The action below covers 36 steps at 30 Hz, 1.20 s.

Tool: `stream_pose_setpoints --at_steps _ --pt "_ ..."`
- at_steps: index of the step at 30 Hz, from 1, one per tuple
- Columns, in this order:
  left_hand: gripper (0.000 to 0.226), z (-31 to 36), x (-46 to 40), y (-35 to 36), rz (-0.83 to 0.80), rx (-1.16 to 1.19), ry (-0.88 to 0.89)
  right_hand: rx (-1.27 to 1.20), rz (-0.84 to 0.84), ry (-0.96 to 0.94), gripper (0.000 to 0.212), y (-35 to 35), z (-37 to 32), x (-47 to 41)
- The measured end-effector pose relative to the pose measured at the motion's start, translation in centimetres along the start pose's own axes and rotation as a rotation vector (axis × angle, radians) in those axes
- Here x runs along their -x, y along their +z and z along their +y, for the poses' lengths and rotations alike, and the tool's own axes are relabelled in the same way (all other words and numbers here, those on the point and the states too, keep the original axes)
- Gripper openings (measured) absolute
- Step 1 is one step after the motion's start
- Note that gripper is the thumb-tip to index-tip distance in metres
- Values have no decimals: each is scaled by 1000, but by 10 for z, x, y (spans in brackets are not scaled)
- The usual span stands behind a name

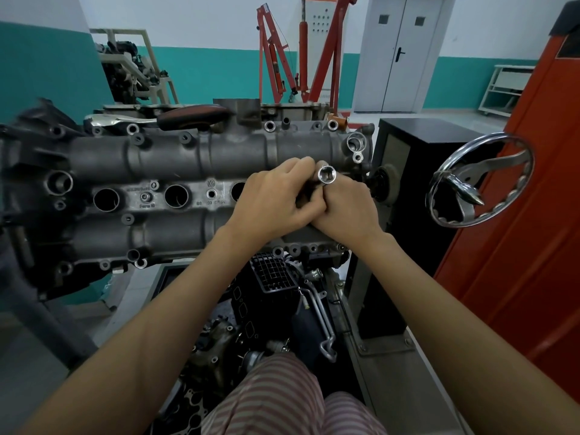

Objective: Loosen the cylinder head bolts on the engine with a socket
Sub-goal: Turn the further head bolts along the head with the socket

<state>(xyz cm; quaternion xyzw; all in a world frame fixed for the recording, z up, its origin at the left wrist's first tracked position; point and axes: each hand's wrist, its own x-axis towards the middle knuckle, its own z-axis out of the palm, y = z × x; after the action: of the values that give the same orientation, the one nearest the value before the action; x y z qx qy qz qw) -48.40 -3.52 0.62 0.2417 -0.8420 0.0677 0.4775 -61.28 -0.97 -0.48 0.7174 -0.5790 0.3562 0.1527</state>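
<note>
A grey engine cylinder head (175,158) lies across the view on a stand, with round plug holes and bolt holes along its edges. Both hands meet above its right end. My right hand (348,208) grips a chrome socket (327,175) whose open square end points up toward the camera. My left hand (276,199) has its fingers curled against the socket's lower part; what sits between the fingers there is hidden. A chrome ratchet with a dark red-and-black handle (191,116) rests on the far edge of the head.
A chrome handwheel (480,180) of the engine stand sticks out at right, beside a black stand column (405,171) and an orange cabinet (533,215). A red engine crane (301,51) stands behind. Loose engine parts (276,309) lie below the head near my legs.
</note>
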Motion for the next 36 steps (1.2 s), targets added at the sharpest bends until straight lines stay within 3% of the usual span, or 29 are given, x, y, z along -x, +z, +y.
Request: stream_pose_setpoints --at_steps 5,8,14,18,22,26,32,36 --pt "39 -5 1 1 40 -5 9 -4 69 -14 39 0 0 1" --pt "45 -7 1 1 34 10 5 -49 152 -52 35 -2 -4 3" --pt "24 -1 1 -2 -4 64 22 -3 67 -23 18 3 2 2" --pt "21 -1 1 -1 -40 43 18 -13 56 -9 18 2 0 1" --pt "39 -6 1 2 -10 -3 16 20 70 -2 41 1 -1 0" --pt "54 -8 1 1 -18 -2 -5 -27 147 -40 41 -1 -2 3" --pt "29 -1 1 -2 -2 44 7 1 32 -30 18 2 1 2" --pt "28 0 1 -1 2 5 11 9 39 -2 27 1 -1 2"
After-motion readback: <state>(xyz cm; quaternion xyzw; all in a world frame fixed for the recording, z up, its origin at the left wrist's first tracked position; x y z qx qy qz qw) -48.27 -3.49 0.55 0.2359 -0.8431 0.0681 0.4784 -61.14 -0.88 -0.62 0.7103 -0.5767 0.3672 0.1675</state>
